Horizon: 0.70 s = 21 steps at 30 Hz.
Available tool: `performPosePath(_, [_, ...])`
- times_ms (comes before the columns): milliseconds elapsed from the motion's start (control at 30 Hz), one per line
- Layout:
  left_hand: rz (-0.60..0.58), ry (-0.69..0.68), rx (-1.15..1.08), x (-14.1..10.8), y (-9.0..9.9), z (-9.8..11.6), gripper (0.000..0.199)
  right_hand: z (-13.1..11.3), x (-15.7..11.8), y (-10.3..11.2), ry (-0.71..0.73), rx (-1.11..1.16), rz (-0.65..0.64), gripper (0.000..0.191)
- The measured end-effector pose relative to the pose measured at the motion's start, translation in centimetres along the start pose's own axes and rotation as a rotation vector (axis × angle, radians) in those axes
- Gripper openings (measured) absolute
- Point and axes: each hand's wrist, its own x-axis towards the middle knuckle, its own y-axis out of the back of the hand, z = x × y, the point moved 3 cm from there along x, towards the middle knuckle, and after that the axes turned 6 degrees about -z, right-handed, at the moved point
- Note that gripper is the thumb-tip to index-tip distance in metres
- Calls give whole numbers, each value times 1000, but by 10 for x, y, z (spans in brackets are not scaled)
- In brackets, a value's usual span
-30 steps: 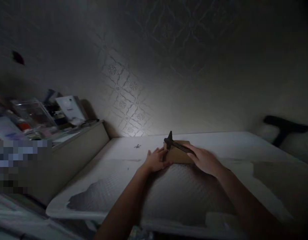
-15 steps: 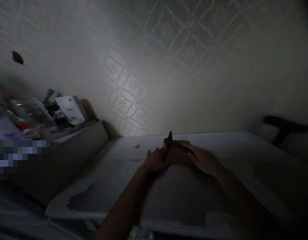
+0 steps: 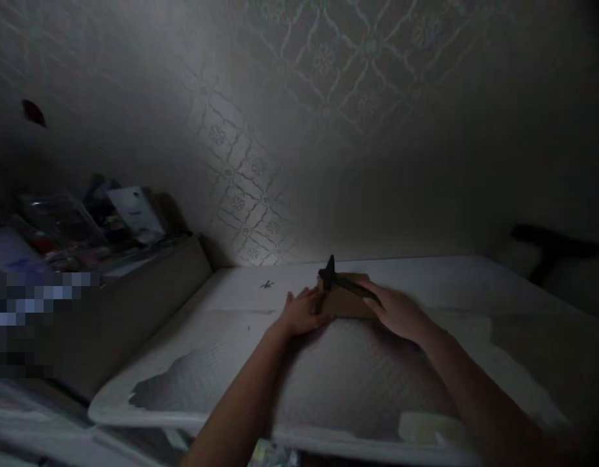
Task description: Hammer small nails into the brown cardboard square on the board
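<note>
A brown flat board (image 3: 348, 304), wood or cardboard by its look, lies on the table between my hands. My right hand (image 3: 401, 314) is closed around the handle of a dark hammer (image 3: 354, 285). The hammer's head is over the board's left end, close to my left fingers. My left hand (image 3: 302, 314) grips the board's left edge, its fingertips partly hidden near the hammer head. Whether a small piece is pinched there, I cannot tell. Several thin dark pieces, possibly nails (image 3: 267, 284), lie on the table left of the board.
The white table (image 3: 450, 275) bears a grey patterned mat (image 3: 342, 370) and stands against a wallpapered wall (image 3: 377, 194). To the left, a cabinet (image 3: 148, 311) carries a white box (image 3: 136, 211) and clutter. A dark T-shaped object (image 3: 555, 243) stands at the right. The light is dim.
The wall has become darker, while the table and hands show more clearly. Both hands, the hammer and the board stay in nearly the same place.
</note>
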Motion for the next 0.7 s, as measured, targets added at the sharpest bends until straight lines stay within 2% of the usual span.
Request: performPosePath(700, [3,-8,12,0,0,0,71,-1,-1,0,-7,0,3,43])
